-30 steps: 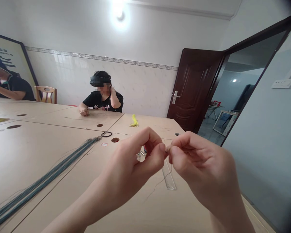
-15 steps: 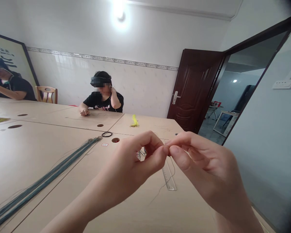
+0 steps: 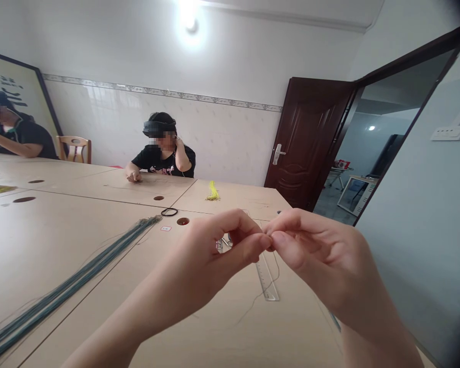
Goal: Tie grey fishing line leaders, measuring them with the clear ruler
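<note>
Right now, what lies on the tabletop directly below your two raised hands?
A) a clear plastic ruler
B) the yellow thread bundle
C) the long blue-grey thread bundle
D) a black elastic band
A. The clear plastic ruler lies on the table directly below the left hand and the right hand, with a thin dark thread crossing near it.

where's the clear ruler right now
In the head view, the clear ruler lies on the table just below the left hand and right hand, with a thin thread beside it.
</note>
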### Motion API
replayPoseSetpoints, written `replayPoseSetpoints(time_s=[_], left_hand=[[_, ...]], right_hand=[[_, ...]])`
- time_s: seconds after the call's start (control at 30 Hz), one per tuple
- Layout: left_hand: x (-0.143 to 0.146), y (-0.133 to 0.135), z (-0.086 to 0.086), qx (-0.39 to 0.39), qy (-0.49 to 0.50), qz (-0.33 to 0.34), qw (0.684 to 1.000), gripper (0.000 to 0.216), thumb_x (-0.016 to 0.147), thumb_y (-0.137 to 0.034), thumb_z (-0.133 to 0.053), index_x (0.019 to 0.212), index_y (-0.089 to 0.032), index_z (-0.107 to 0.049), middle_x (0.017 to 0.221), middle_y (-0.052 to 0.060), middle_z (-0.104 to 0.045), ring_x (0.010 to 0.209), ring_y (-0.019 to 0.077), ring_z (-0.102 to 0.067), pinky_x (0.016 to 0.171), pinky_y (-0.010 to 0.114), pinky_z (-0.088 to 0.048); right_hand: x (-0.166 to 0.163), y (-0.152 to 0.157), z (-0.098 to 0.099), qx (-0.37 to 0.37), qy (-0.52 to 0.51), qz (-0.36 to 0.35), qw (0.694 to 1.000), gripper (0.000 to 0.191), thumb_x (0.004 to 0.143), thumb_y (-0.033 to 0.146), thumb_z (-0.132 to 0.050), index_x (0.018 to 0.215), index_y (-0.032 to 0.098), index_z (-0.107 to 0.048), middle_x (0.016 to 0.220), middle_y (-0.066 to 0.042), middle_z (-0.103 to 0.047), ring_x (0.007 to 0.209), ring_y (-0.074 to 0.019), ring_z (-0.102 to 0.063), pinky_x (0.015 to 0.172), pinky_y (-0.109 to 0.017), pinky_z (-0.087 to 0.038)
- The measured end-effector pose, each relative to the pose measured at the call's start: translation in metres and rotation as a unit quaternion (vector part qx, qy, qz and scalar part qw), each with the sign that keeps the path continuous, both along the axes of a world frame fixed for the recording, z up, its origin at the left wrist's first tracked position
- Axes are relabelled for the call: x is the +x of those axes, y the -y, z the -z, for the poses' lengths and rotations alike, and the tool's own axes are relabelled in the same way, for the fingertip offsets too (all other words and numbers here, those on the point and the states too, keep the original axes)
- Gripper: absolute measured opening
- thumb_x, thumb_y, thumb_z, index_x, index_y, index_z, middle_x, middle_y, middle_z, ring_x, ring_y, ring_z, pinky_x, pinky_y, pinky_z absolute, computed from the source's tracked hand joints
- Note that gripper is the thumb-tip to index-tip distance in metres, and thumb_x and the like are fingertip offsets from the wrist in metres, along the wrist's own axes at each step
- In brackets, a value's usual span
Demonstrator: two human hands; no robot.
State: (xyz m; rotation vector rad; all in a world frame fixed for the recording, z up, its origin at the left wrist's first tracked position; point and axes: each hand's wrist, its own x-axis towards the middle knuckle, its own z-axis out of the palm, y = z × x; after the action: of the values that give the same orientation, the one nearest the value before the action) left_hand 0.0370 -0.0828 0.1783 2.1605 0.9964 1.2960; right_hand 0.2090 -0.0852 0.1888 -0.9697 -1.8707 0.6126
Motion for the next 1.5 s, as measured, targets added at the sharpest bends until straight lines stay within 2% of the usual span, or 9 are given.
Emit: replayPoseSetpoints(time_s=[0.2, 0.27, 0.37, 0.5, 0.7, 0.9, 1.13, 1.3, 1.5], left_hand=[[0.004, 0.001, 0.001, 0.002, 0.033, 0.024, 0.999, 0.027, 0.093, -0.032, -0.049, 0.07, -0.02, -0.057, 0.063, -0.005, -0.056, 0.056, 0.0061, -0.046, 0.047, 0.014, -0.037], [0.005, 0.002, 0.002, -0.004, 0.044, 0.036, 0.998, 0.027, 0.095, -0.034, -0.046, 0.074, -0.021, -0.058, 0.066, -0.004, -0.057, 0.059, 0.0075, -0.048, 0.049, 0.016, -0.038], [0.008, 0.004, 0.005, -0.019, 0.06, 0.055, 0.996, 0.014, 0.091, -0.031, -0.053, 0.084, -0.023, -0.062, 0.073, -0.003, -0.062, 0.067, 0.0096, -0.054, 0.052, 0.018, -0.041], [0.012, 0.002, 0.008, -0.016, 0.112, 0.055, 0.992, 0.008, 0.088, -0.024, -0.057, 0.083, -0.024, -0.064, 0.076, -0.004, -0.064, 0.07, 0.0101, -0.056, 0.058, 0.02, -0.044], [0.016, 0.0, 0.007, -0.039, 0.137, 0.05, 0.988, 0.008, 0.084, -0.021, -0.061, 0.077, -0.023, -0.063, 0.073, -0.004, -0.064, 0.069, 0.0107, -0.055, 0.06, 0.021, -0.044], [0.016, 0.002, 0.005, -0.059, 0.17, 0.075, 0.981, 0.014, 0.086, -0.021, -0.059, 0.072, -0.019, -0.059, 0.066, -0.005, -0.058, 0.057, 0.006, -0.048, 0.051, 0.016, -0.041], [0.01, 0.001, 0.006, 0.005, 0.157, 0.055, 0.986, 0.015, 0.087, -0.016, -0.057, 0.072, -0.019, -0.058, 0.067, -0.005, -0.056, 0.06, 0.005, -0.05, 0.054, 0.015, -0.043], [0.01, 0.003, 0.007, 0.041, 0.135, 0.036, 0.989, 0.013, 0.088, -0.017, -0.057, 0.076, -0.021, -0.059, 0.069, -0.006, -0.057, 0.063, 0.006, -0.051, 0.057, 0.016, -0.043], [0.011, 0.004, 0.011, 0.058, 0.097, 0.013, 0.994, 0.013, 0.091, -0.019, -0.053, 0.081, -0.025, -0.058, 0.074, -0.005, -0.059, 0.072, 0.0086, -0.053, 0.064, 0.018, -0.046]], right_hand=[[-0.001, 0.0, 0.003, -0.001, -0.036, 0.0, 0.999, 0.016, 0.085, 0.025, -0.055, 0.071, 0.022, -0.062, 0.06, 0.004, -0.053, 0.053, -0.0082, -0.045, 0.045, -0.02, -0.035], [-0.002, -0.001, 0.005, 0.043, -0.068, 0.014, 0.997, 0.016, 0.084, 0.024, -0.057, 0.07, 0.022, -0.061, 0.063, 0.004, -0.058, 0.058, -0.0081, -0.05, 0.048, -0.018, -0.039], [-0.005, -0.003, 0.005, 0.114, -0.106, 0.031, 0.987, 0.015, 0.084, 0.02, -0.059, 0.069, 0.024, -0.062, 0.065, 0.007, -0.062, 0.063, -0.0053, -0.056, 0.056, -0.011, -0.045], [-0.009, -0.002, 0.005, 0.13, -0.115, 0.041, 0.984, 0.017, 0.082, 0.016, -0.059, 0.068, 0.024, -0.061, 0.062, 0.01, -0.062, 0.06, -0.0016, -0.056, 0.057, -0.005, -0.044], [-0.01, -0.001, 0.008, 0.12, -0.11, 0.063, 0.985, 0.015, 0.081, 0.019, -0.059, 0.066, 0.024, -0.06, 0.062, 0.009, -0.061, 0.06, -0.0045, -0.054, 0.054, -0.011, -0.044], [-0.01, 0.0, 0.007, 0.13, -0.101, 0.072, 0.984, 0.018, 0.082, 0.018, -0.059, 0.065, 0.024, -0.06, 0.061, 0.009, -0.062, 0.059, -0.0042, -0.055, 0.054, -0.01, -0.045], [-0.004, 0.001, 0.009, 0.183, -0.077, 0.117, 0.973, 0.011, 0.083, 0.022, -0.059, 0.072, 0.025, -0.061, 0.076, 0.005, -0.065, 0.074, -0.0112, -0.058, 0.059, -0.021, -0.045], [0.0, 0.008, 0.008, 0.228, -0.037, 0.071, 0.97, 0.01, 0.082, 0.017, -0.061, 0.078, 0.027, -0.061, 0.074, 0.007, -0.059, 0.07, -0.0081, -0.054, 0.065, -0.021, -0.043], [-0.001, 0.009, 0.007, 0.196, -0.025, 0.053, 0.979, 0.012, 0.081, 0.016, -0.062, 0.082, 0.028, -0.061, 0.076, 0.007, -0.059, 0.072, -0.0074, -0.055, 0.068, -0.019, -0.045]])
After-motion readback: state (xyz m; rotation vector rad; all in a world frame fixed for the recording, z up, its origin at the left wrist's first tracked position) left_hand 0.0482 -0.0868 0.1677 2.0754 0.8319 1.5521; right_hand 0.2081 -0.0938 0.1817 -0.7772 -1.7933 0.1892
